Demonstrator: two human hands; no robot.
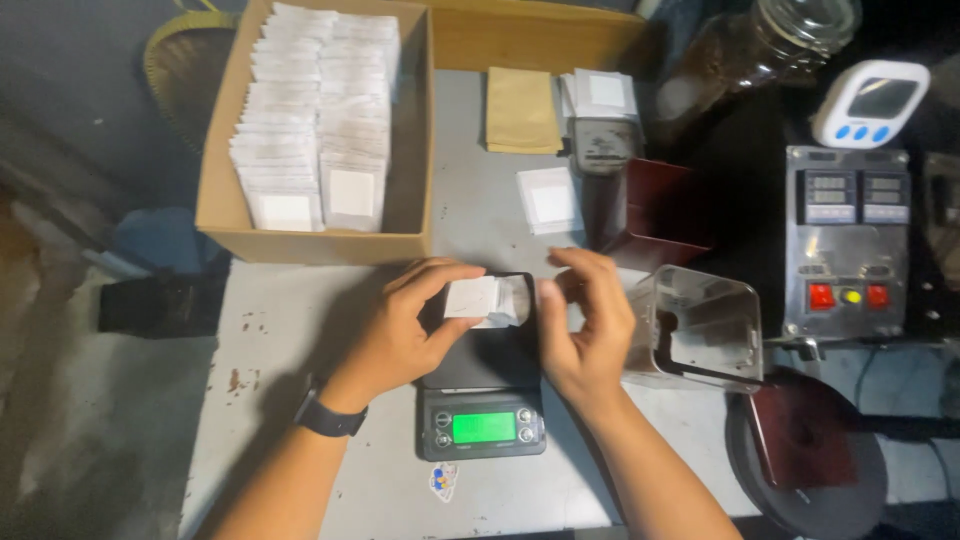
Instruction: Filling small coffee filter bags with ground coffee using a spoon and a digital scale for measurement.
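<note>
Both hands pinch a small white paper sachet lying crosswise above a black digital scale, left hand gripping its left end, right hand apparently its blurred right end.

The small white packet is motion-blurred at its right end; its contents unreadable.

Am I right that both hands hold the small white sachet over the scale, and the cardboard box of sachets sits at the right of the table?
Not quite. The head view shows the cardboard box at the left of the table. The left hand and right hand do hold the small white sachet over the scale.
</note>
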